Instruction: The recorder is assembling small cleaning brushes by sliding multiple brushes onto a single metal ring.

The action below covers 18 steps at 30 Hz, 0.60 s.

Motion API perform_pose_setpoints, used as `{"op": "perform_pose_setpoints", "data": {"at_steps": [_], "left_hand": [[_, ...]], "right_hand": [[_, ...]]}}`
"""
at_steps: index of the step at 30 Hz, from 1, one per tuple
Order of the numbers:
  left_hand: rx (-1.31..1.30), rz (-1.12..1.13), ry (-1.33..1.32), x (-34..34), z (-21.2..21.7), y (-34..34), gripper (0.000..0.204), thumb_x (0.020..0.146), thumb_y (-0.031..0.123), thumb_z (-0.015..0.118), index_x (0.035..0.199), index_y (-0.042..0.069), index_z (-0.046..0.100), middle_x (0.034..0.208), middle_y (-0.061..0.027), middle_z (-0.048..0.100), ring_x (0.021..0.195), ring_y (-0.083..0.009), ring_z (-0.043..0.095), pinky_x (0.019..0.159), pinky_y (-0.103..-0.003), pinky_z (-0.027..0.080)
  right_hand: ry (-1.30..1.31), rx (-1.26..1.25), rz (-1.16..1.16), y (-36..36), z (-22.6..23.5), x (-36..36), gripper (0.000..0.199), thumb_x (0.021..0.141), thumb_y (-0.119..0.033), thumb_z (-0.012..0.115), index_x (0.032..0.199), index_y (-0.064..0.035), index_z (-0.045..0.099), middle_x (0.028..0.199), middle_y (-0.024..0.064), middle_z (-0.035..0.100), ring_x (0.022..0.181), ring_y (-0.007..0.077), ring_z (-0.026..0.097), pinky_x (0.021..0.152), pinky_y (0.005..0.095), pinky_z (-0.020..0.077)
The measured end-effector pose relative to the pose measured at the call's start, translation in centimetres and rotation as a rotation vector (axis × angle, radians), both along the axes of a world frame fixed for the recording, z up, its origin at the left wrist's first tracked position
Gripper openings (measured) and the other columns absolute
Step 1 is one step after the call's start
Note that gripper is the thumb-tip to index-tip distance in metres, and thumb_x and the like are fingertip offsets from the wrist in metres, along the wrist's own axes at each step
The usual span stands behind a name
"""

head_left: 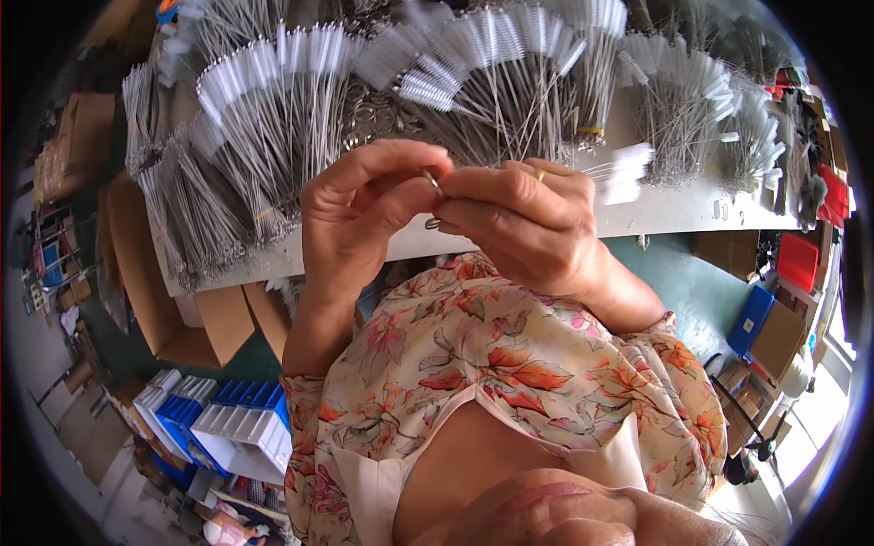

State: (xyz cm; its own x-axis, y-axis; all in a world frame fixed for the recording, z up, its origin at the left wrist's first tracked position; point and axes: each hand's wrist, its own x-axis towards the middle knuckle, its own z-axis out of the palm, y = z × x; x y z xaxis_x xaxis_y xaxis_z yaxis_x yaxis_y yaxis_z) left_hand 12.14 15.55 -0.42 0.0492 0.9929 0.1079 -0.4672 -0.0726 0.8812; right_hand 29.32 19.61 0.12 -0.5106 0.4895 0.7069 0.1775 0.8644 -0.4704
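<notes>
My left hand (350, 214) is raised over the table's near edge, pinching a small metal ring (431, 181) between thumb and fingertips. My right hand (533, 214) meets it there, its thumb and forefinger closed at the same ring. Out of the far side of my right fist stick several thin wire brushes (628, 171) with white bristle heads, blurred by motion. A small wire loop (432, 224) shows beneath my right fingers. Just beyond my hands lie loose metal rings (371, 116), between fanned bundles of wire brushes (273, 82).
More brush bundles (683, 100) cover the light table (674, 216). An open cardboard box (173, 300) stands left of me, with blue and white plastic bins (232, 423) nearer. A red bin (797, 262) and a blue one (751, 320) are at the right.
</notes>
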Motion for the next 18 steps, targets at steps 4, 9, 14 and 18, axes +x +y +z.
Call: {"op": "perform_pose_setpoints", "data": {"at_steps": [4,9,14,18], "left_hand": [[0.019,0.024,0.108,-0.3,1.0,-0.3,0.025,0.077,-0.01,0.059,0.102,-0.003,0.061,0.095,-0.012,0.062,0.084,-0.0128,0.061,0.073,-0.023,0.052],[0.261,0.147,0.645,-1.0,2.1,-0.8,0.03,0.072,-0.011,0.06,0.102,-0.004,0.061,0.096,-0.0119,0.062,0.084,-0.0165,0.064,0.069,-0.025,0.055],[0.527,0.394,0.823,-0.9,1.3,-0.6,0.032,0.068,-0.007,0.065,0.099,-0.003,0.062,0.091,-0.0143,0.064,0.076,-0.019,0.066,0.064,-0.025,0.055],[0.632,0.445,0.885,-0.9,0.7,0.1,0.03,0.069,-0.005,0.065,0.099,-0.003,0.062,0.089,-0.014,0.065,0.075,-0.0187,0.066,0.063,-0.024,0.054]], "right_hand": [[-0.079,0.258,-0.026,-0.3,0.0,-0.1,0.028,0.049,-0.011,0.064,0.076,-0.0047,0.065,0.091,0.002,0.06,0.056,0.0078,0.053,0.043,0.0215,0.0407],[0.009,0.058,0.107,-0.2,-0.6,-0.5,0.024,0.054,-0.008,0.067,0.078,-0.0054,0.066,0.09,0.0048,0.061,0.062,0.0113,0.058,0.045,0.0227,0.0448],[0.095,-0.684,0.055,-0.5,1.4,-0.2,0.007,0.078,-0.008,0.067,0.085,-0.0063,0.065,0.073,0.0016,0.058,0.057,0.0086,0.053,0.048,0.0211,0.0418],[0.352,-1.364,0.211,-0.7,1.1,-1.1,0.015,0.084,-0.016,0.063,0.088,-0.0018,0.062,0.068,-0.0022,0.055,0.055,0.0024,0.046,0.046,0.018,0.036]]}}
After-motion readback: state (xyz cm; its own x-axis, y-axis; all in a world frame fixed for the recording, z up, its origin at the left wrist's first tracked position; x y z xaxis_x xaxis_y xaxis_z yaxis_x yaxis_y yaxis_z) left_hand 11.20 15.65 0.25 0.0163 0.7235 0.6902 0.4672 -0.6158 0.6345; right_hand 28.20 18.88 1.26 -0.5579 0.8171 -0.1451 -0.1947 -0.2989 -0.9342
